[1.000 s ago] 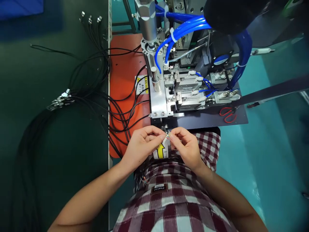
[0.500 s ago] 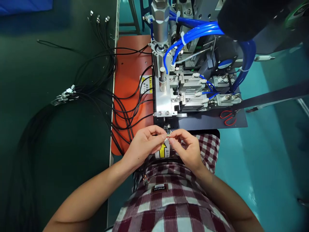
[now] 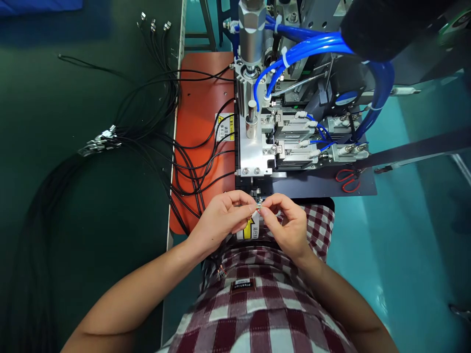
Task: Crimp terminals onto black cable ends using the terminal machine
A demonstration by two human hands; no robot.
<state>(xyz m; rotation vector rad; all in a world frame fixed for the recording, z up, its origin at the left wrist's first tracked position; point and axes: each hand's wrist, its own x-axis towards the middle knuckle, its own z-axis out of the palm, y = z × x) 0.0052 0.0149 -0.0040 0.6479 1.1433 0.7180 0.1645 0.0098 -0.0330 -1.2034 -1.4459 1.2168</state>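
My left hand [image 3: 224, 220] is closed in a pinch on thin coloured wires [image 3: 258, 207], in front of the machine's near edge. From the other side, my right hand [image 3: 289, 225] pinches the same wires, its fingertips almost touching the left ones. The wire ends are tiny and partly hidden by the fingers. Just beyond the fingertips is a small metal fixture [image 3: 258, 191] of the machine. A white and yellow arrow label [image 3: 250, 228] shows below the hands. More stripped cable ends [image 3: 221, 272] hang by my lap.
The machine [image 3: 253, 147] with blue air tubes [image 3: 316, 45] stands ahead. Black cables [image 3: 191, 171] cross its orange plate [image 3: 202, 93] from a bundle with metal connectors [image 3: 103, 140] on the dark table [image 3: 91, 220]. Red-handled scissors [image 3: 348, 180] lie at the right.
Both hands keep their pinch beside each other and have shifted very slightly right in view. The camera view has moved a little.
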